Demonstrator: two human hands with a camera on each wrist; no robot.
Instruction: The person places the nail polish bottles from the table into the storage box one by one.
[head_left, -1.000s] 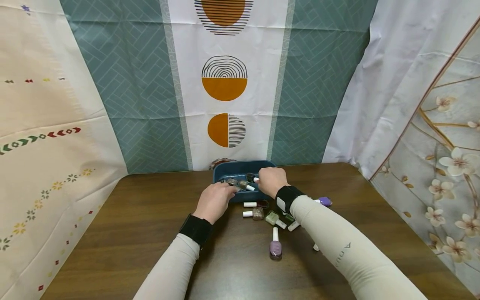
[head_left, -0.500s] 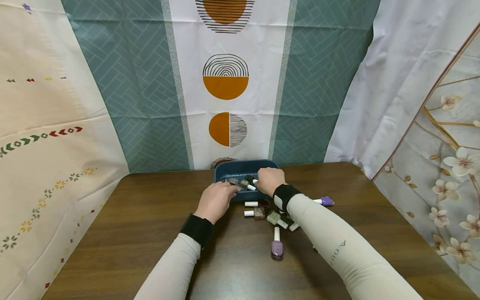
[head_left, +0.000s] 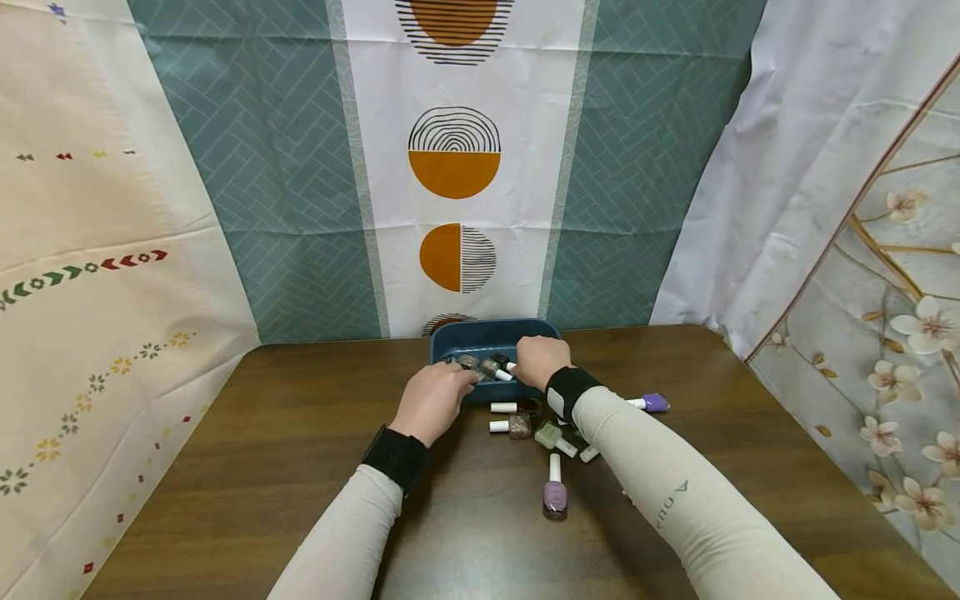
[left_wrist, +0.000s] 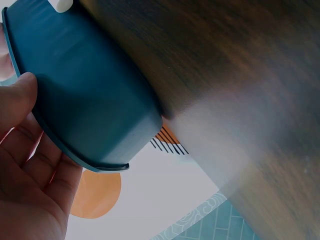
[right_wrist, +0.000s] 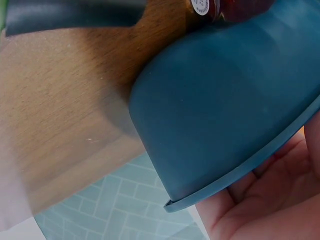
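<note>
A blue plastic bin (head_left: 491,389) stands at the table's back edge with several nail polish bottles (head_left: 491,367) inside. At its front left, my left hand (head_left: 429,402) holds the rim. In the left wrist view, the thumb (left_wrist: 25,90) lies over the rim and the other fingers pass behind it. My right hand (head_left: 542,362) is at the front right rim, fingers curled over into the bin beside a white cap (head_left: 511,367). Its fingertips are hidden in the head view and behind the bin wall (right_wrist: 220,110) in the right wrist view.
Before the bin lie a dark red bottle (head_left: 529,407), a brown glitter bottle (head_left: 519,427) and a green bottle (head_left: 548,434). A mauve bottle (head_left: 555,497) lies nearer. Past the right forearm is a purple bottle (head_left: 656,403). Cloth (head_left: 292,167) hangs behind the table.
The head view has shifted slightly. Both hands stay at the bin's rim, and no bottle visibly moves on the table.
</note>
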